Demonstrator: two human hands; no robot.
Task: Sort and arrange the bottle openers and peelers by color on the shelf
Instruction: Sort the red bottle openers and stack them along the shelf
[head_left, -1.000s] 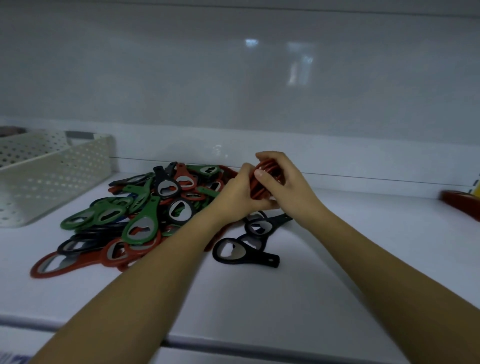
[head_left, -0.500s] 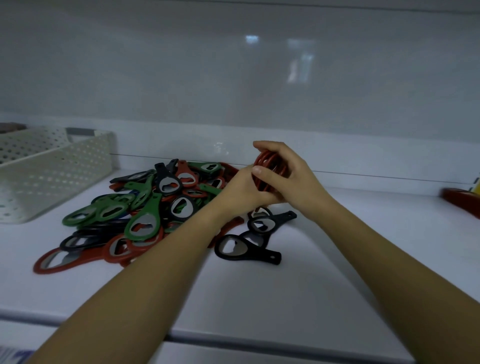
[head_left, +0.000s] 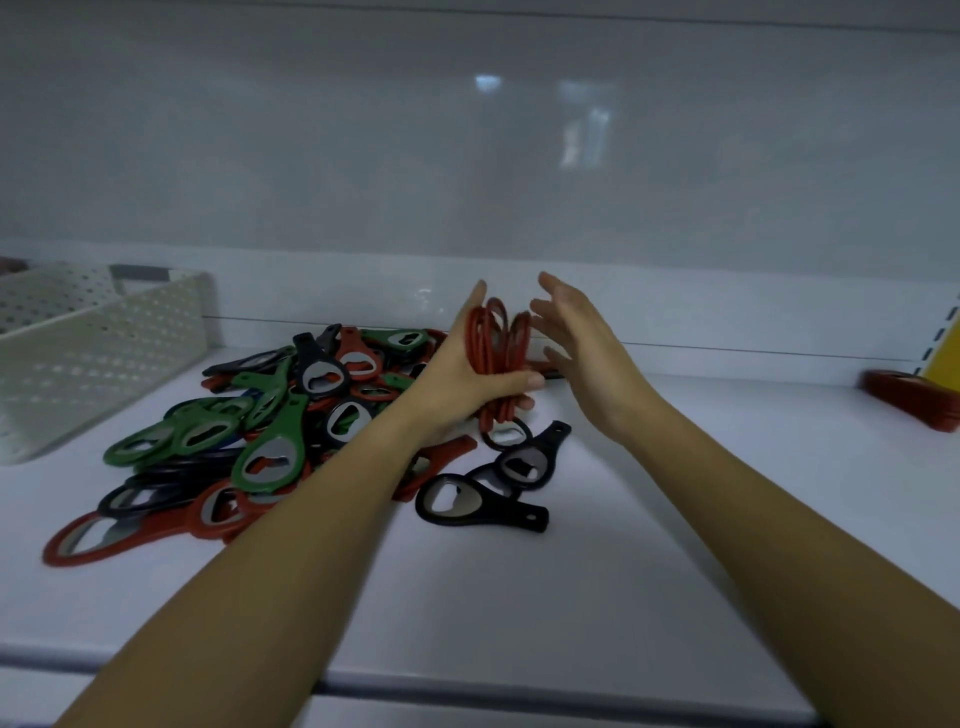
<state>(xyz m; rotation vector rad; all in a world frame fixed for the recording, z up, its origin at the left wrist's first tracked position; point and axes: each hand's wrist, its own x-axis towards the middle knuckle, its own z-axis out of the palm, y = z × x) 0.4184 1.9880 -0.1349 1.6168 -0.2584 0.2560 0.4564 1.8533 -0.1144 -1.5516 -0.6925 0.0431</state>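
The left hand (head_left: 457, 379) grips one upright bundle (head_left: 491, 343) of red openers, thin loops packed too tightly to count, its fingers curled round the handles. The right hand (head_left: 587, 358) stands just beside it, fingers spread, holding nothing. Below lie three black openers (head_left: 480, 501) with metal insets. To the left, a mixed pile (head_left: 270, 415) of green, red and black ones lies on the white shelf (head_left: 675, 519); beyond is one perforated basket (head_left: 104, 353). At far right is one red stack (head_left: 914, 405).

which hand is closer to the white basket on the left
Left. The left hand, gripping red openers, sits right of the basket; the right hand is farther right.
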